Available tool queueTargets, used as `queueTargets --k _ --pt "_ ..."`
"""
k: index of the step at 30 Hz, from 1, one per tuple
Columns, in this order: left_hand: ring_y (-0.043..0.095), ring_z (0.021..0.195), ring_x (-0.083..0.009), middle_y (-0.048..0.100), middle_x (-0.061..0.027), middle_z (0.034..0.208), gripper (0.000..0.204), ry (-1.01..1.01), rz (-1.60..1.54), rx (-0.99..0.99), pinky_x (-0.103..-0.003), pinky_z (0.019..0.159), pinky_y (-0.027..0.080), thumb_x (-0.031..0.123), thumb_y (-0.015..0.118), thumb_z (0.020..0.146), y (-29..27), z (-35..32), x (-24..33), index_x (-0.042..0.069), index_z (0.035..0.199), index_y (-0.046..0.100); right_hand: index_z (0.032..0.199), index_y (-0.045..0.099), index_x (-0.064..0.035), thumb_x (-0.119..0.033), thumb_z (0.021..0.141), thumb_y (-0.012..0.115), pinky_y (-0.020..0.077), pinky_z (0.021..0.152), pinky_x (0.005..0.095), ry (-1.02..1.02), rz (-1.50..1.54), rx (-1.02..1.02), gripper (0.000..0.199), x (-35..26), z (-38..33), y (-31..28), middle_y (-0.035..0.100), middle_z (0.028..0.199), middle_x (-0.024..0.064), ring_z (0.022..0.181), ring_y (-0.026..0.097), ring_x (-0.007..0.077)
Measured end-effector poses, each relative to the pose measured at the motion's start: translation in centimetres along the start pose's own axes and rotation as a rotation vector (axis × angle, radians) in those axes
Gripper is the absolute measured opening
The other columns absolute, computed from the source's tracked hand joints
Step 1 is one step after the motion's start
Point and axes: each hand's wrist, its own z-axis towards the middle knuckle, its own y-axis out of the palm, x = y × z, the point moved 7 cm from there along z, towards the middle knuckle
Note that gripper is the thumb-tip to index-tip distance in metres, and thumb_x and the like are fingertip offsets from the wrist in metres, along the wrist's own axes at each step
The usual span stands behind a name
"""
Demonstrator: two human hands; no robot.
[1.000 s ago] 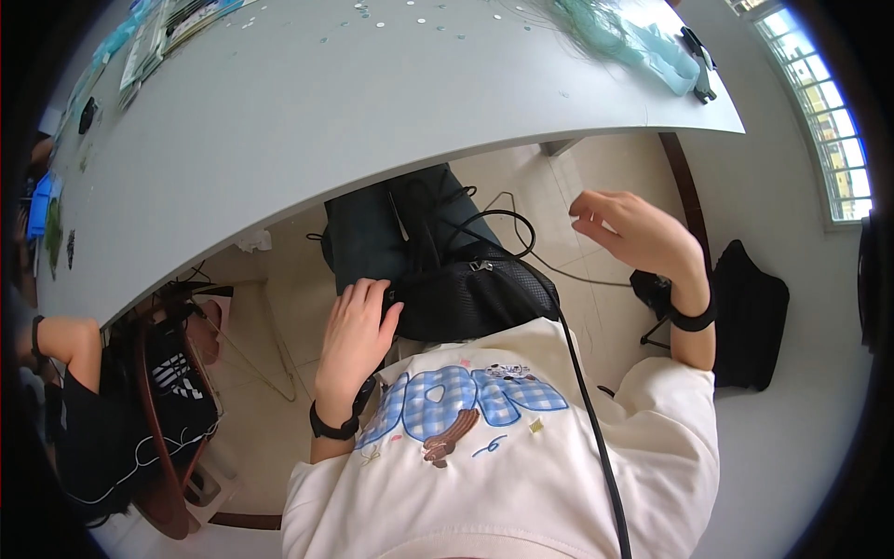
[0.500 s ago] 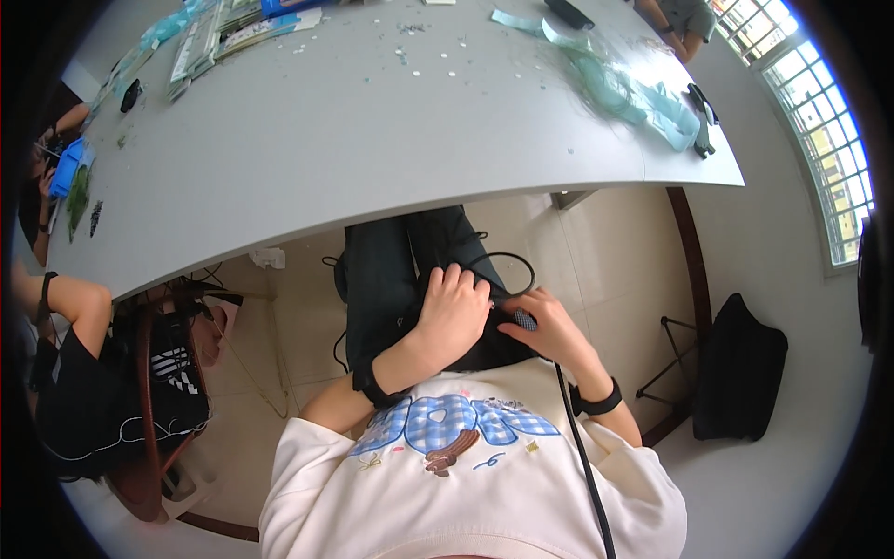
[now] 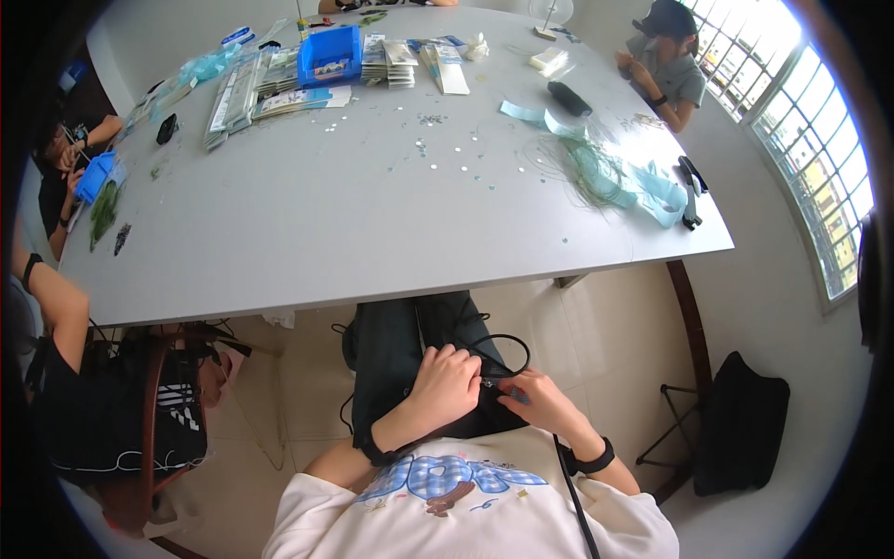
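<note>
Over my lap, my left hand (image 3: pixel 449 387) is closed with its fingers curled down on something dark that it mostly hides. Close beside it, my right hand (image 3: pixel 542 402) is closed too, thumb and fingers bent around a small item, of which a bluish-grey patch shows below the fingers. A black cable (image 3: pixel 528 352) loops up between the two hands. From below my right hand a black cord (image 3: pixel 579 508) runs down across my white shirt. Dark trousers (image 3: pixel 382 363) lie under the hands. What exactly each hand grips is hidden.
Ahead is a grey table (image 3: pixel 372 233) with a blue bin (image 3: pixel 330 58), stacks of cards (image 3: pixel 386 63), small scattered discs, light-blue ribbon (image 3: pixel 643 186) and a black stapler-like tool (image 3: pixel 691 191). People sit at the left and far right. A black folding stool (image 3: pixel 740 424) stands at right.
The view has tipped up, so more of the table and a person at far right show. Both hands stay together over my lap, with the cable loop still between them.
</note>
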Motion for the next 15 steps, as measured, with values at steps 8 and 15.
queueTargets --k 8,15 --pt "0.052 0.073 -0.0229 0.055 -0.0089 0.076 0.005 0.120 -0.304 0.382 -0.031 0.065 0.041 0.002 0.056 0.074 -9.9 0.3 -0.6 0.002 0.079 0.056 0.097 0.059 -0.0032 -0.022 0.079 0.059 0.0469 0.068 0.0304 -0.093 -0.092 -0.115 0.026 -6.1 0.7 -12.6 0.061 0.083 0.0122 0.072 0.059 0.0244" --pt "0.048 0.081 -0.0246 0.055 -0.0098 0.084 0.009 -0.013 0.024 0.702 -0.032 0.071 0.040 0.002 0.051 0.076 -16.4 1.1 -4.6 0.000 0.084 0.055 0.081 0.060 -0.0008 -0.019 0.075 0.056 0.0437 0.065 0.0332 -0.029 -0.391 0.351 0.020 -1.1 12.3 -24.7 0.059 0.074 0.0145 0.070 0.055 0.0253"
